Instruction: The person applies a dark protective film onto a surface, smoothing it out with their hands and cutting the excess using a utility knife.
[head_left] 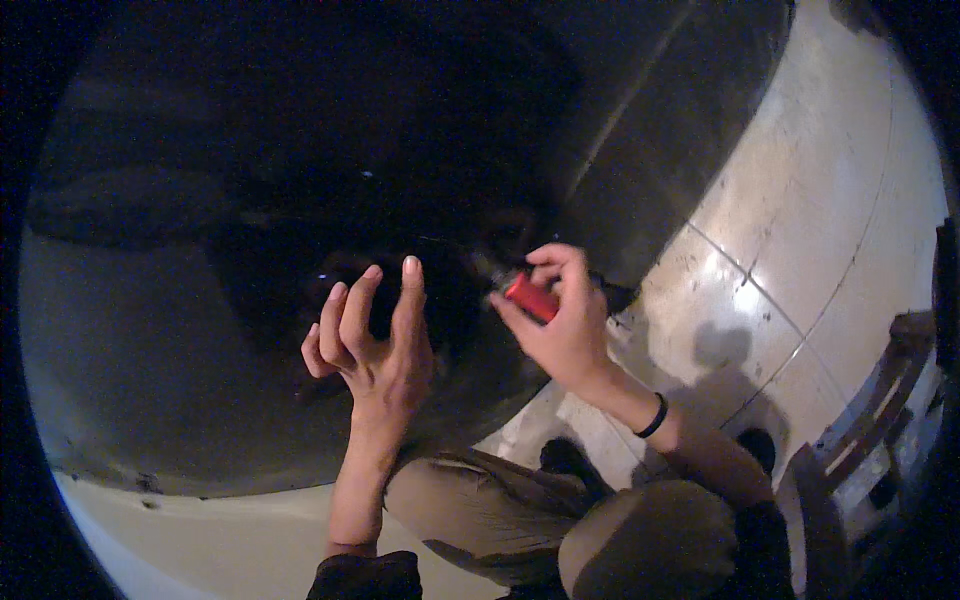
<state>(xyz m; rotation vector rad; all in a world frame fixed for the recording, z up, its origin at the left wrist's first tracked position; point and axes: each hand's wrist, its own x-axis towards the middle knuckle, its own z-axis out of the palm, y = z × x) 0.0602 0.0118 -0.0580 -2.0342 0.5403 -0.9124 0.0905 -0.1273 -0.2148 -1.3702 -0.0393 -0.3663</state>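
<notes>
The red tool [531,297] sits pinched between thumb and fingers of the right hand [562,322], its tip toward the dark car body [300,200] (details lost in shadow). The left hand [372,345] hovers beside it, fingers spread, holding nothing. Best to steady the tool and brace that free hand on the panel.

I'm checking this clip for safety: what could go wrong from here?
The dark opening both hands reach toward is almost unlit, so the right hand may misplace the small red object pinched in its fingertips. That light pinch could let it drop out of sight. The left hand, open with fingers spread at the dark edge, could snag on something unseen.
</notes>
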